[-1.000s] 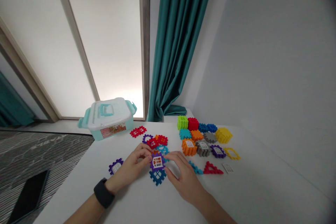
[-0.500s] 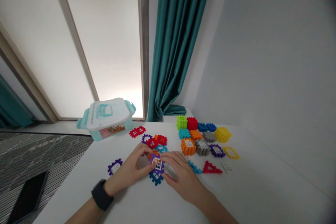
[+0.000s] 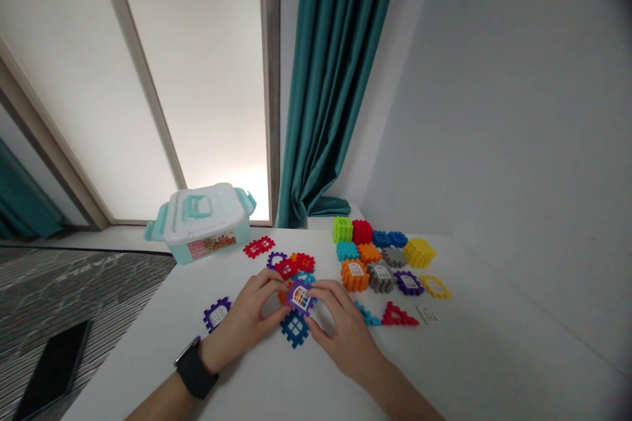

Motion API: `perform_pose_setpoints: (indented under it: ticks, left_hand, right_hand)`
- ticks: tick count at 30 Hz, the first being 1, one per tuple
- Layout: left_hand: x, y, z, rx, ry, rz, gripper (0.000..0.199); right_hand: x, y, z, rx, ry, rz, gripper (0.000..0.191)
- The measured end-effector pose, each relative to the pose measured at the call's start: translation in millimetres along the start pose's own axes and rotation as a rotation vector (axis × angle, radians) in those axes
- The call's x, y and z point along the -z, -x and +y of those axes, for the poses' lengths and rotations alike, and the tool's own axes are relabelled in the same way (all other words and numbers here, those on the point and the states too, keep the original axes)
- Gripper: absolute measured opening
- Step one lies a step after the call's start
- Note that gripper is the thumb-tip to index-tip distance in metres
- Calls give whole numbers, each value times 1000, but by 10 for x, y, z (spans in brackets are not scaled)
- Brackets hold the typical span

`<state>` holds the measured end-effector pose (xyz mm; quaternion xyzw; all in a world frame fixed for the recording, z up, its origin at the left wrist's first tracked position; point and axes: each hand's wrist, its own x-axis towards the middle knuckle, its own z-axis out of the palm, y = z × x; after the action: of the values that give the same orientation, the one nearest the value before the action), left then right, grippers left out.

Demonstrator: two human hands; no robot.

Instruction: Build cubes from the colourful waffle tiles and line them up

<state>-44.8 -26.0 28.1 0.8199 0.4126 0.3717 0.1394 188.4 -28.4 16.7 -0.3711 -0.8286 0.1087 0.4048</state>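
Observation:
Between my two hands is a purple notched building tile [image 3: 290, 298] with a white window insert [image 3: 300, 297]. My left hand [image 3: 254, 312] grips its left side with thumb and fingers. My right hand [image 3: 344, 332] pinches the right side, fingertips above and thumb below. Just under it a dark blue window tile [image 3: 295, 330] lies on the table. Behind the held tile are red tiles [image 3: 286, 268] and a light blue one, partly hidden by it and my fingers. Left of my left hand lies another purple tile [image 3: 207, 319] with a white insert.
A lidded box [image 3: 210, 217] stands at the back left of the white table [image 3: 276, 388]. Stacked tiles in several colours, such as yellow ones [image 3: 419, 253], sit at the right. A red triangle [image 3: 397, 316] and a loose white insert [image 3: 428, 314] lie before them.
The purple tile has turned and tilted between my fingers and shifted slightly up and right. More of the dark blue tile beneath shows. Both hands keep their grip.

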Motion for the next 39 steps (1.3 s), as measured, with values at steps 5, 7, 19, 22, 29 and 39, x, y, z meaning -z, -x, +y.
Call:
perform_pose_setpoints:
  ticks: [5, 7, 19, 22, 29, 39]
  left_hand:
    - [37, -17, 10, 4, -6, 4, 22]
    - [66, -22, 8, 7, -2, -18, 23]
    - [216, -36, 50, -9, -14, -219, 25]
    - [220, -30, 50, -26, -50, -221, 27]
    - [206, -14, 52, -31, -91, -156, 32]
    - [68, 10, 97, -63, -184, -34, 51]
  right_hand:
    - [23, 3, 0, -14, -20, -67, 38]
    - [37, -1, 0, -7, -35, -106, 39]
    - [101, -22, -30, -28, -74, -304, 49]
    - [101, -23, -32, -24, -78, -323, 52]
    - [84, -25, 8, -18, -84, -278, 52]
    - [82, -26, -20, 16, -62, -133, 45]
